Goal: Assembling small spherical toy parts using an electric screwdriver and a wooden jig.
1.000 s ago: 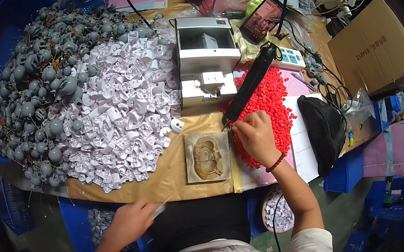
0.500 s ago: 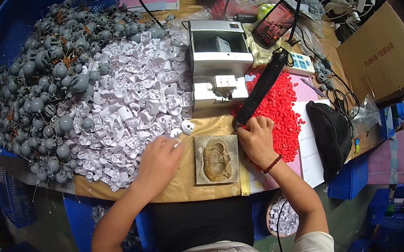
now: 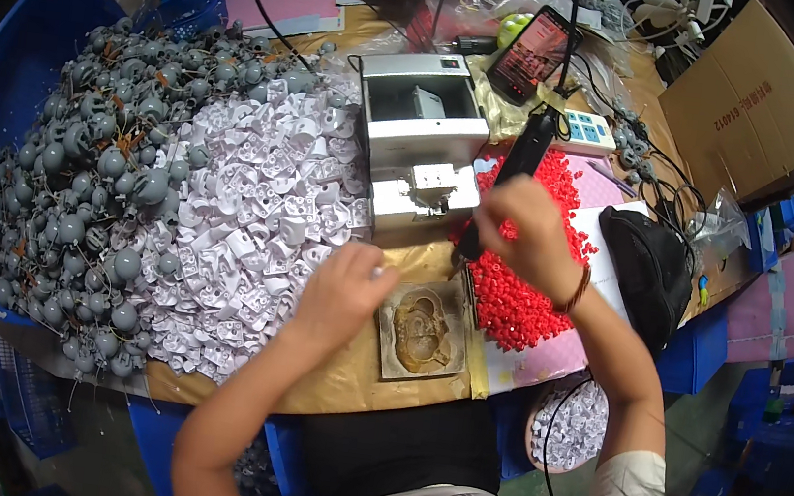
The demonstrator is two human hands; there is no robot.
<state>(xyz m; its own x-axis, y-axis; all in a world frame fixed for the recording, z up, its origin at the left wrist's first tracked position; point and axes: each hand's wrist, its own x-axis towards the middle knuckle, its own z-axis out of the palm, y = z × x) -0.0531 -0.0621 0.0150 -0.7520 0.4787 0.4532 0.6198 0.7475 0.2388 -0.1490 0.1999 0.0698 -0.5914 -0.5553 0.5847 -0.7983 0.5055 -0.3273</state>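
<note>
My left hand [image 3: 340, 291] has its fingers curled at the right edge of the heap of white plastic parts [image 3: 252, 220]. A small bit of white plastic part [image 3: 377, 271] shows at its fingertips; the rest is hidden. Just right of that hand, a square metal block [image 3: 387, 358] with a brownish hollow shape lies on the tan table cover. My right hand [image 3: 530, 230] is closed across the black electric screwdriver [image 3: 526, 150], which hangs tilted from a cable. Its lower end shows below the hand, above the block. Small red plastic pieces [image 3: 518, 312] lie heaped beneath my right hand.
Grey round parts with wires [image 3: 78, 179] pile up at the far left. A silver machine [image 3: 421, 132] stands behind the block. Farther right are a phone [image 3: 532, 54], a power strip [image 3: 587, 131], a black pouch [image 3: 647, 274] and a cardboard box [image 3: 752, 103].
My right hand has lifted from the screwdriver's tip to its body, smeared by motion. My left hand has shifted slightly right and up, toward the block. The view has tilted a little.
</note>
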